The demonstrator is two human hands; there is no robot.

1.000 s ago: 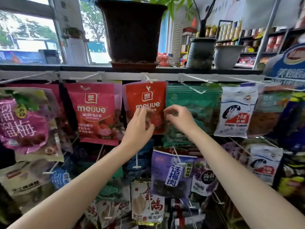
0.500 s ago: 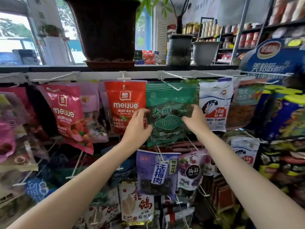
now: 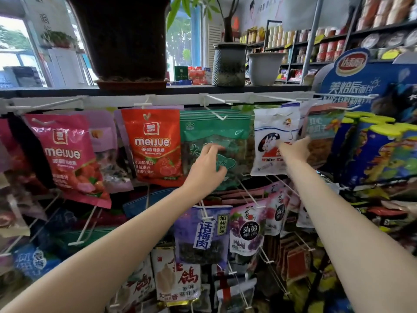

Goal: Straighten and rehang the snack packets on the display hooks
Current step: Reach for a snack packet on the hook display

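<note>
- Green foil fronts the packet (image 3: pixel 216 132) under the left hand (image 3: pixel 206 168): the hand lies over its lower middle with fingers curled and slightly spread, thumb below, touching the front without a clear pinch on anything.
- Right hand (image 3: pixel 293 150) reaches to the white rabbit packet (image 3: pixel 274 141), forefinger stretched up and right along its right edge; the other fingers are folded under, and whether they grip the edge cannot be told.
- Both hands are apart, one on each of two neighbouring packets in the top row.
- The green packet hangs from a white wire hook (image 3: pixel 214 109) under the rail (image 3: pixel 108 101), with more green packets stacked behind it.
- The white packet hangs just right of the green one, tilted a little, its lower corner swung left.
- Left of the green packet hangs an orange-red meijue packet (image 3: pixel 153 143), roughly upright; further left a pink meijue packet (image 3: pixel 67 159) hangs slanted.
- Right of the white packet sits a teal and orange packet (image 3: pixel 322 134), partly hidden.
- Below the hands, a purple packet (image 3: pixel 203 233) and a grape packet (image 3: pixel 247 229) hang on lower hooks.
- On the shelf above stand a dark plant pot (image 3: pixel 126 39), a grey textured pot (image 3: pixel 229 64) and a pale pot (image 3: pixel 264 67).
- A blue display stand (image 3: pixel 361 86) rises at the right.
</note>
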